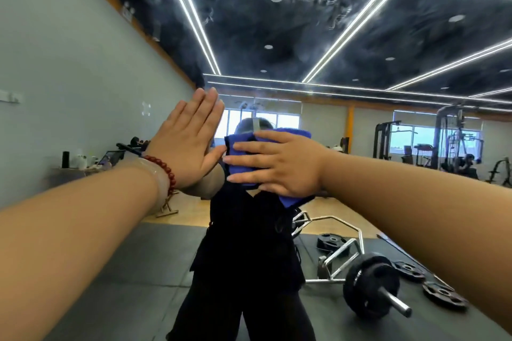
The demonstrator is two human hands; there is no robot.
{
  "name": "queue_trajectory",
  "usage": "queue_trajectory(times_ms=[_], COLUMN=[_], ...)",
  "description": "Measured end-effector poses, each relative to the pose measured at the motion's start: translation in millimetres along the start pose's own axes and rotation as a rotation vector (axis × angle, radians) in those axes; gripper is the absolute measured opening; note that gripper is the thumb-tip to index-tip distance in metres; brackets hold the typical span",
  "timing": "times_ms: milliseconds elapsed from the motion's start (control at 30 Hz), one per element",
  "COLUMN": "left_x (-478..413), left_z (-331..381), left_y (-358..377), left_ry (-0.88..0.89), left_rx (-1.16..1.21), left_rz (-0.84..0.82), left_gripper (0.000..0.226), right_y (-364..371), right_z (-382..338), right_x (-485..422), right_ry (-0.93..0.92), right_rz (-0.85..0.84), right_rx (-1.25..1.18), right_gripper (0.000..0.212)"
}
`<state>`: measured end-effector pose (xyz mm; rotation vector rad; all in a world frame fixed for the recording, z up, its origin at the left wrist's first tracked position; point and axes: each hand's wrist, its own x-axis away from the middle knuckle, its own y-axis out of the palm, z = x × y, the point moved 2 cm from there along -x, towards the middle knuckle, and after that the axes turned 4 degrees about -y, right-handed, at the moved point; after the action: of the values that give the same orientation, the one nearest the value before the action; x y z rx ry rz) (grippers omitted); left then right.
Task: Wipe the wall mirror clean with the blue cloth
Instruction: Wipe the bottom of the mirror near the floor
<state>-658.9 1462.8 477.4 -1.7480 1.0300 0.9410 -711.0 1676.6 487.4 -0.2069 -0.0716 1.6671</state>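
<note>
Fingers spread, the right grip (277,166) presses the soft, light blue cloth (293,133) flat against the middle of the wall mirror (277,36), rigid, slick glass likely best worked under a broad palm, while the left grip (188,144), fingers straight, braces just beside.

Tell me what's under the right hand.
The blue cloth lies under the right hand, whose flat fingers press it against the wall mirror. The patch of mirror behind the cloth is covered and cannot be seen.

Blue cloth (243,158), dark red bead bracelet (163,170), black marbled ceiling (277,25).
</note>
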Motion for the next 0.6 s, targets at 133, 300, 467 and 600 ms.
queue_trajectory(times_ms=[133,300,467,600], left_x=[-0.3,0.3,1.3,1.1], left_z=[-0.3,-0.8,-0.7,-1.2], left_y=[4.3,3.5,3.5,3.4], left_ry=[0.0,0.001,0.001,-0.006], left_rx=[-0.04,-0.006,-0.017,0.001], left_rz=[0.022,0.029,0.008,-0.001], left_gripper=[0.074,0.074,0.074,0.075], right_y=[-9.8,-6.6,-3.4,-10.0], right_z=[40.7,7.0,29.9,30.3], right_x=[1.0,-17.7,-5.2,-11.7], right_ry=[0.784,0.536,0.159,1.044], right_rz=[0.179,0.154,0.064,0.206], right_rx=[0.025,0.013,0.032,-0.075], right_gripper=[0.055,0.056,0.053,0.057])
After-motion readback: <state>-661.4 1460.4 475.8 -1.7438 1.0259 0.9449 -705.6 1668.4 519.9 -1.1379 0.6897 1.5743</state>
